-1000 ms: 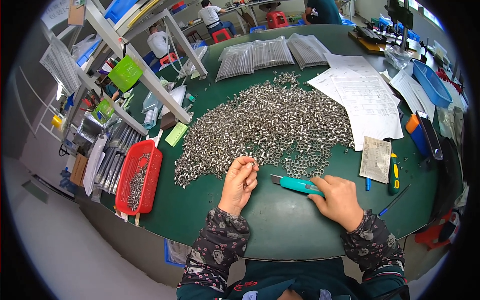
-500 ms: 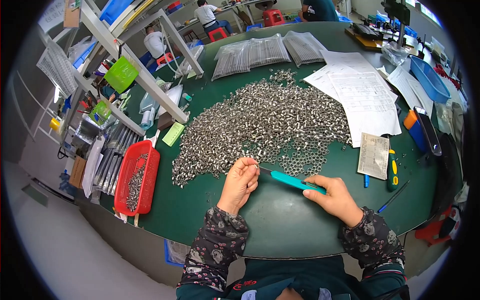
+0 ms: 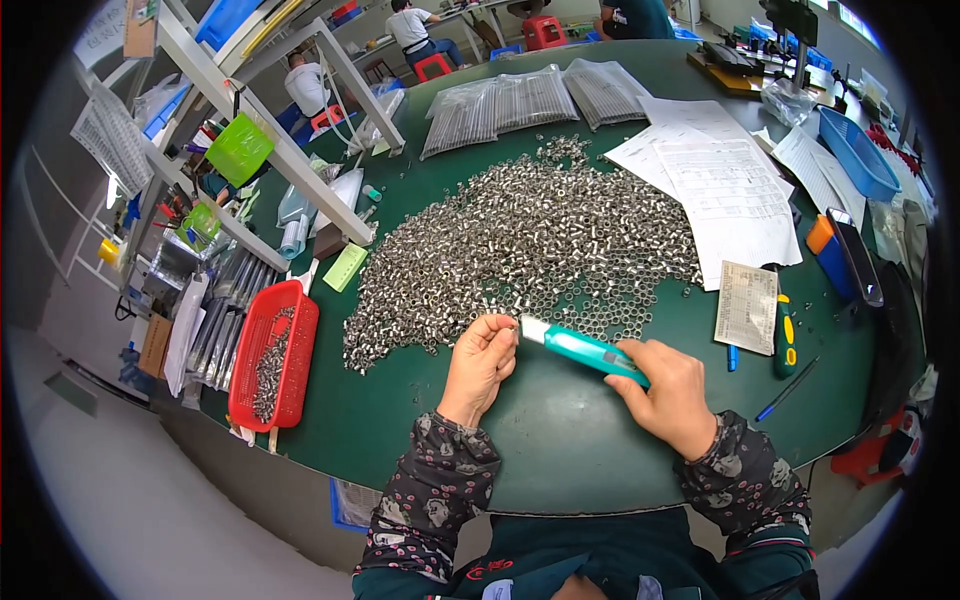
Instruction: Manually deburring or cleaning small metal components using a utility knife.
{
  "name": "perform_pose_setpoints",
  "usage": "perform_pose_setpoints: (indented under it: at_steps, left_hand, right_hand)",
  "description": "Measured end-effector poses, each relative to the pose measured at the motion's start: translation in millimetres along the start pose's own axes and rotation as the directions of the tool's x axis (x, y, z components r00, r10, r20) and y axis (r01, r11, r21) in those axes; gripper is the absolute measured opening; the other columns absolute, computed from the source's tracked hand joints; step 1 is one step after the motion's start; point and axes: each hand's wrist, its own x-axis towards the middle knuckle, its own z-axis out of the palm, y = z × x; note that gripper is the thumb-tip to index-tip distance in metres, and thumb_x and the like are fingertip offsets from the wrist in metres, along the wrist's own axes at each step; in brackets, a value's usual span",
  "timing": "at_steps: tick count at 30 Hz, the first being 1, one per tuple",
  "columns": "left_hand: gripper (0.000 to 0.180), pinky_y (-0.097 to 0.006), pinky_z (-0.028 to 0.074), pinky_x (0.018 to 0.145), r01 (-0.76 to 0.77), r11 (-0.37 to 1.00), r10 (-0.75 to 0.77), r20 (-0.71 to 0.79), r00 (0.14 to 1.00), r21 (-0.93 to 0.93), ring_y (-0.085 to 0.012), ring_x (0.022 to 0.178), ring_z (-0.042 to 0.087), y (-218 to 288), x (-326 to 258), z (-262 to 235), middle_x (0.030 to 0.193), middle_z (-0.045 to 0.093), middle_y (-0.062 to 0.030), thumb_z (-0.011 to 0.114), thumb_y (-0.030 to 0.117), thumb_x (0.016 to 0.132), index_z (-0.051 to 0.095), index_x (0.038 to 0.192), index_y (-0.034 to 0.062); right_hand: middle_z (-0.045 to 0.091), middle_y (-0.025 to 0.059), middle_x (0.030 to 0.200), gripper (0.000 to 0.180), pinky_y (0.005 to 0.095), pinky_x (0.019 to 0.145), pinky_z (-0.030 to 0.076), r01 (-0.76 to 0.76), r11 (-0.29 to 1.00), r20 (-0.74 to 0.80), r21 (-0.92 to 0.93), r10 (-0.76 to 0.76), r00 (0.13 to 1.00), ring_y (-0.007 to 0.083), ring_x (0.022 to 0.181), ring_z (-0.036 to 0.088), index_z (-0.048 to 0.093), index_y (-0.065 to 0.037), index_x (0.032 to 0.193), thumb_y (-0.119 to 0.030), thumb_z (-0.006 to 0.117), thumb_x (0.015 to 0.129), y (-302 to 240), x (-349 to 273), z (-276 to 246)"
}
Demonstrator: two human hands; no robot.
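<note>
My right hand (image 3: 668, 388) is closed around the teal handle of a utility knife (image 3: 580, 350). The knife's blade end points left, right at the fingertips of my left hand (image 3: 478, 368). Thumb and forefinger of that hand pinch a small metal sleeve, mostly hidden by the fingers. Just beyond both hands spreads a large heap of small shiny metal sleeves (image 3: 530, 225), with a looser single layer of them on its near right side. All this lies on a dark green table (image 3: 560, 460).
A red basket (image 3: 304, 345) with more metal parts stands at the left. Bagged rods (image 3: 535, 103) lie behind the heap. On the right are paper sheets (image 3: 730, 205), a card (image 3: 746, 308), a yellow-green screwdriver (image 3: 786, 340), a pen (image 3: 787, 388) and a phone (image 3: 855, 258). A white shelf frame (image 3: 300, 180) rises at the left.
The utility knife has turned so that its broad pale end now shows against the left fingertips. My right hand has shifted slightly up and left; my left hand stays nearly still.
</note>
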Motion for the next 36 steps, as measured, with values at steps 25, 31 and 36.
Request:
perform_pose_setpoints:
  at_steps: [25, 31, 36]
  left_hand:
    - [0.011, -0.014, 0.026, 0.038, -0.01, 0.999, 0.007, -0.072, 0.997, -0.051, -0.0029, 0.05, 0.034, 5, 0, 5, 0.078, 0.052, -0.0033, 0.049, 0.009, 0.087, 0.051, 0.096, 0.0039]
    - [0.011, -0.015, 0.025, 0.038, -0.01, 1.0, 0.01, -0.065, 0.998, 0.008, -0.0025, 0.048, 0.033, 2, -1, 7, 0.072, 0.05, -0.0016, 0.05, 0.01, 0.087, 0.053, 0.094, 0.0016]
    - [0.012, -0.015, 0.025, 0.039, 0.001, 0.994, 0.012, -0.118, 0.993, 0.111, -0.0022, 0.048, 0.033, 3, -2, 12, 0.07, 0.049, -0.0008, 0.05, 0.01, 0.086, 0.053, 0.093, 0.0007]
  right_hand:
    - [0.061, 0.0139, 0.071, 0.028, 0.0347, 0.059, 0.045, -0.245, 0.949, 0.235, 0.196, 0.197, 0.952, 0.0295, 0.065, 0.059, 0.062, -0.007, 0.091, -0.028, 0.064, 0.072, 13, 1, 4]
    - [0.06, 0.0132, 0.068, 0.028, 0.0341, 0.057, 0.045, -0.262, 0.938, 0.278, 0.225, 0.196, 0.941, 0.0292, 0.062, 0.059, 0.062, -0.006, 0.089, -0.028, 0.064, 0.072, 15, 1, 4]
    - [0.054, 0.0094, 0.064, 0.026, 0.0358, 0.049, 0.041, 0.048, 0.99, -0.003, -0.132, -0.049, 0.999, 0.0272, 0.055, 0.054, 0.06, -0.008, 0.089, -0.023, 0.066, 0.07, -1, -4, 2]
